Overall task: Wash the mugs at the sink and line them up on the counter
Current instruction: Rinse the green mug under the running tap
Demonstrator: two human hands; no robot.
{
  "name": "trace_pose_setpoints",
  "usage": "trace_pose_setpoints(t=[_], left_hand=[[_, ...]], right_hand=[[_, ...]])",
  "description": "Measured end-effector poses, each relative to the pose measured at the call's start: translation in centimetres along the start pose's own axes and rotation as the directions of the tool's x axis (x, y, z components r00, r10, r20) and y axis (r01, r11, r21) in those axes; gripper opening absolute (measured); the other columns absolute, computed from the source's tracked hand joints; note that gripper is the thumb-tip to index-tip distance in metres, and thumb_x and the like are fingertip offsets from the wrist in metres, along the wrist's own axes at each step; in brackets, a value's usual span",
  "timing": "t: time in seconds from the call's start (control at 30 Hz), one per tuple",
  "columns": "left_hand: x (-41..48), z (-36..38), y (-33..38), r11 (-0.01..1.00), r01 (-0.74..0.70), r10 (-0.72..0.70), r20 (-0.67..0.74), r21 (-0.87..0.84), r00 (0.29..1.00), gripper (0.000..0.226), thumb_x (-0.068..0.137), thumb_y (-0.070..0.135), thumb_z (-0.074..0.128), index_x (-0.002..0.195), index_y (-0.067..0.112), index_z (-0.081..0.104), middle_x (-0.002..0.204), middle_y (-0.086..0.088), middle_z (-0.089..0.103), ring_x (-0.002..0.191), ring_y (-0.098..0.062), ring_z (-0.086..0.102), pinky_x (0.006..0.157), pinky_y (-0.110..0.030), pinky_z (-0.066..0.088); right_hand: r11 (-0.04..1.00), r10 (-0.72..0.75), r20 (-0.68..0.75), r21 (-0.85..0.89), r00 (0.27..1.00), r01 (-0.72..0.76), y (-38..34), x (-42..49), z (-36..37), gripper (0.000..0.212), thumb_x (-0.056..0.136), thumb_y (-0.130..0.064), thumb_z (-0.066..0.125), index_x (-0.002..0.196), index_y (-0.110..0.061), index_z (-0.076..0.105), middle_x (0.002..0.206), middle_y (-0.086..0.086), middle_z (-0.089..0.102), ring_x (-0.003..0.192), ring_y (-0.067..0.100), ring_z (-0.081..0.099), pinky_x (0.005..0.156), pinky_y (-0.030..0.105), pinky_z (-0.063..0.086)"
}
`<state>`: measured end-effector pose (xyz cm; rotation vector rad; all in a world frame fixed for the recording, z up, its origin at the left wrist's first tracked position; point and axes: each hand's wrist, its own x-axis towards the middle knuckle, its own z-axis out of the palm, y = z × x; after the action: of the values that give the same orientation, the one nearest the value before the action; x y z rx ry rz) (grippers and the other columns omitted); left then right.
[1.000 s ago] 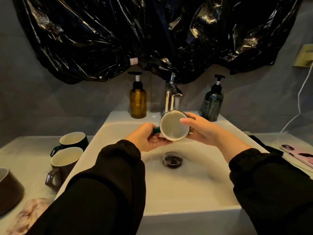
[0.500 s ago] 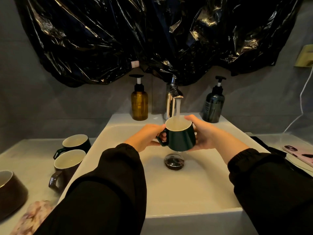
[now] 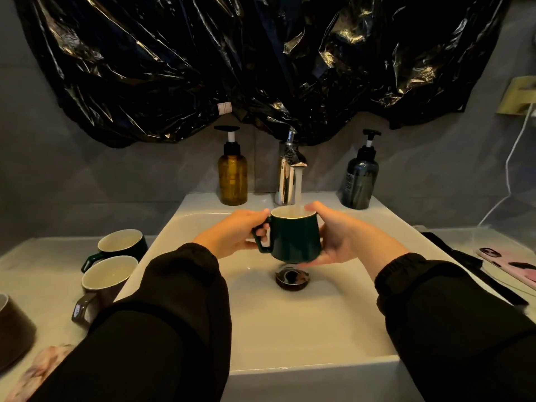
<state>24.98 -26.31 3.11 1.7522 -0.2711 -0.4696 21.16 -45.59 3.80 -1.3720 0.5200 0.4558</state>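
White sink (image 3: 319, 329) fills the middle, tap (image 3: 287, 181) running at twelve o'clock. Dark green mug (image 3: 295, 239) is upright under the stream: left hand (image 3: 232, 236) grips its handle, right hand (image 3: 339, 239) wraps its side. At nine o'clock, second green mug (image 3: 121, 242) and brown mug (image 3: 107, 280) stand on the counter (image 3: 43, 271).

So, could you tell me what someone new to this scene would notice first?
The green mug, held upright over the sink under the running tap: the left hand grips its handle, the right hand cups its side. Above, a crumpled black plastic sheet covers the wall. Two more mugs stand on the counter left of the sink.
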Motion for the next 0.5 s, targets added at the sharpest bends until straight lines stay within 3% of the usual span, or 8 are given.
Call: trace_pose_setpoints(t=[0.13,0.27,0.33,0.43,0.5], left_hand=[[-0.3,1.8,0.1,0.994,0.0,-0.005,0.047,0.105,0.999,0.031,0.101,0.03,0.039,0.081,0.011,0.054,0.066,-0.003,0.049,0.074,-0.018,0.054,0.086,-0.037,0.047],[0.4,2.1,1.2,0.998,-0.055,0.057,-0.107,0.03,0.993,0.033,0.101,0.03,0.04,0.076,0.012,0.052,0.065,-0.004,0.047,0.067,-0.015,0.05,0.089,-0.036,0.047],[0.1,0.9,0.9,0.997,-0.069,0.073,-0.115,0.036,0.991,0.032,0.101,0.029,0.041,0.076,0.012,0.052,0.067,-0.005,0.048,0.07,-0.017,0.051,0.088,-0.036,0.047],[-0.7,-0.8,0.1,0.977,-0.054,0.037,0.084,0.204,0.996,0.03,0.1,0.027,0.043,0.078,0.01,0.056,0.078,-0.007,0.057,0.086,-0.02,0.058,0.094,-0.039,0.047],[-1.0,-0.8,-0.3,0.937,-0.046,-0.033,0.219,0.346,0.975,0.026,0.099,0.026,0.045,0.089,0.01,0.062,0.093,-0.006,0.062,0.1,-0.019,0.057,0.099,-0.04,0.045]], right_hand=[[1.0,0.009,-0.045,-0.02,0.999,-0.01,0.0,-0.3,-1.9,0.074,0.083,-0.053,0.062,0.133,-0.005,0.035,0.117,0.022,0.058,0.1,0.043,0.062,0.077,0.052,0.057],[0.987,-0.158,-0.068,-0.003,0.985,0.158,-0.1,0.1,-0.9,0.068,0.084,-0.057,0.059,0.129,-0.011,0.039,0.117,0.017,0.056,0.098,0.038,0.061,0.063,0.043,0.059],[0.983,-0.178,-0.021,-0.04,0.984,0.177,0.0,0.6,-0.1,0.066,0.084,-0.058,0.058,0.127,-0.012,0.041,0.117,0.017,0.056,0.099,0.037,0.062,0.065,0.042,0.059],[0.973,-0.179,0.042,-0.137,0.983,0.183,0.2,0.9,-0.4,0.061,0.084,-0.055,0.06,0.126,-0.014,0.042,0.12,0.016,0.054,0.105,0.037,0.059,0.075,0.046,0.058],[0.932,-0.269,0.061,-0.235,0.961,0.276,0.3,1.1,-1.4,0.051,0.085,-0.049,0.062,0.123,-0.019,0.047,0.124,0.013,0.051,0.112,0.036,0.054,0.083,0.048,0.055]])
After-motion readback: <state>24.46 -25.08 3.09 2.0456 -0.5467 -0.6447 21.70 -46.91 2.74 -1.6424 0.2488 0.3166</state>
